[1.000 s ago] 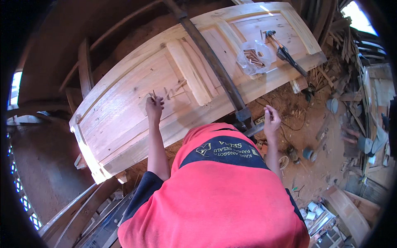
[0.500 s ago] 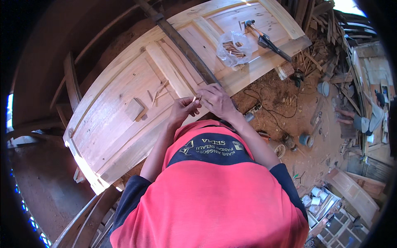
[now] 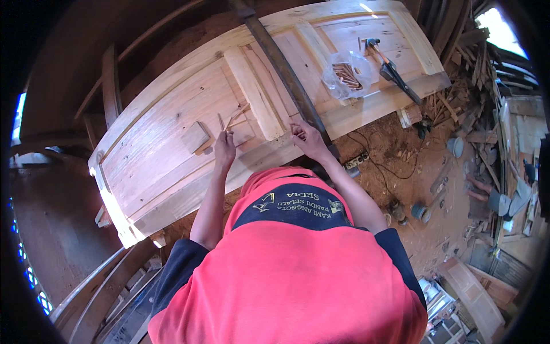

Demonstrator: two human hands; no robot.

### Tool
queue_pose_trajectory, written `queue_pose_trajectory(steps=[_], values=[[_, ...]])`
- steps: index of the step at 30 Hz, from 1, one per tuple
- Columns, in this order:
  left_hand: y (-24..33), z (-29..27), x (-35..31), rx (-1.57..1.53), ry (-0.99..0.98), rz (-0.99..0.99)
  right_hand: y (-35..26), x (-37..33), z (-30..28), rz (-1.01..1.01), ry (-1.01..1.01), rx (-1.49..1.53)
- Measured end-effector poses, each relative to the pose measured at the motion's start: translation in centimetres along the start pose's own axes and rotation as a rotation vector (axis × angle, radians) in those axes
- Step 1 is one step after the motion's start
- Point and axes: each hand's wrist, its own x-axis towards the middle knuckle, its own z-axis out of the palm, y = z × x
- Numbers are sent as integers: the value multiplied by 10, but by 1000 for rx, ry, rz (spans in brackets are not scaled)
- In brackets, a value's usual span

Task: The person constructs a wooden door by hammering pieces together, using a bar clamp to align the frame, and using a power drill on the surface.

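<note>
A large arched wooden door panel [image 3: 154, 163] lies flat in front of me. My left hand [image 3: 224, 150] is over its lower part, fingers pinched together at the near end of a thin wooden stick [image 3: 230, 121]. More slivers of wood lie around that stick, and a square wooden block [image 3: 195, 137] rests just to the left. My right hand [image 3: 308, 140] is curled near the panel's near edge, beside a dark metal bar clamp [image 3: 281, 66] that crosses the panel. Whatever its bent fingers hold is too small to make out.
Farther right on the panel sit a clear plastic bag [image 3: 348, 77] of small wooden pegs, a hammer [image 3: 375, 50] and a black-handled tool [image 3: 401, 83]. A power strip [image 3: 356, 160] with cables lies on the dirt floor. Another person [image 3: 510, 189] sits at the far right.
My hands, together over the panel's near edge before, have come apart. The left has gone left to the thin sticks; the right stays near the clamp. The view has shifted slightly.
</note>
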Motion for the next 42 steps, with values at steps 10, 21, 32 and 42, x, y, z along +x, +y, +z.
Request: queue_pose_trajectory(steps=[10,21,32,42], values=[[8,6,93,-275,14,61,7,-5,2,177,-32,145],[-20,-29,105,-733,-165,-271,4,-8,3,412,21,350],[22,-25,61,396,-36,404,-33,19,52,369,-262,353],[-13,-22,63,412,-15,408,-8,-5,5,508,-43,428]])
